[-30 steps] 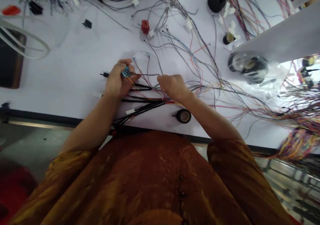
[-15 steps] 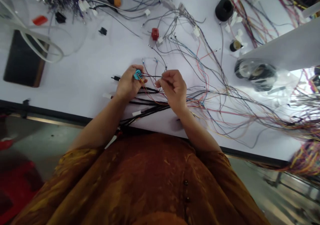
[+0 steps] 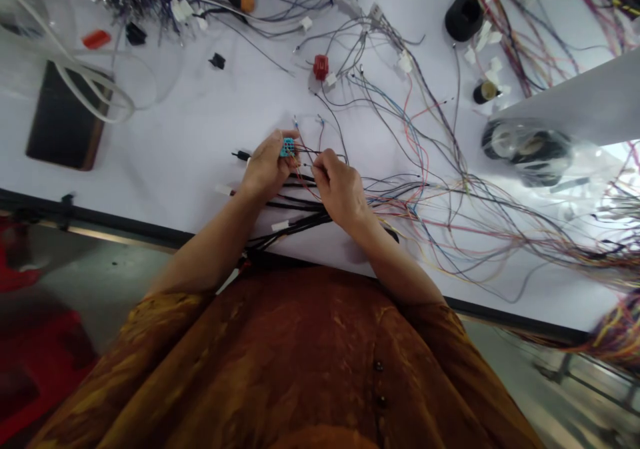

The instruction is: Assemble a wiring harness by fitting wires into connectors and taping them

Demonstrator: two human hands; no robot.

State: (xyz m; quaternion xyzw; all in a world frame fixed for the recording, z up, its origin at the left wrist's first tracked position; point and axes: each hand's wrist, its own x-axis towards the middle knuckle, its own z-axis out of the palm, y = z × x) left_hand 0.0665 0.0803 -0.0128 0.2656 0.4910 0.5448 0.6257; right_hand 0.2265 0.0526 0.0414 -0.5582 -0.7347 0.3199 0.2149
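My left hand [image 3: 267, 166] is closed around a small blue connector [image 3: 288, 147] with rows of holes, its face turned up and to the right. Several thin wires, some red and some dark, run out of it. Just to the right, my right hand [image 3: 341, 186] pinches a thin dark wire [image 3: 307, 164] whose tip points toward the connector, a short way off. Black-sleeved cables [image 3: 300, 206] lie on the table under both hands. Loose coloured wires [image 3: 420, 199] spread rightward from beneath my right hand.
A red connector [image 3: 321, 67] and a small black clip [image 3: 217, 60] lie beyond my hands. At the left is a dark flat phone-like object [image 3: 65, 119]. A black tape roll [image 3: 463, 18] sits at the back right, near a white post [image 3: 565, 96]. The table edge [image 3: 125, 226] runs in front of me.
My right hand has moved from above the wires to closer beside the connector, now pinching a wire with its tip toward it. The connector has turned slightly. The whole view has shifted a little.
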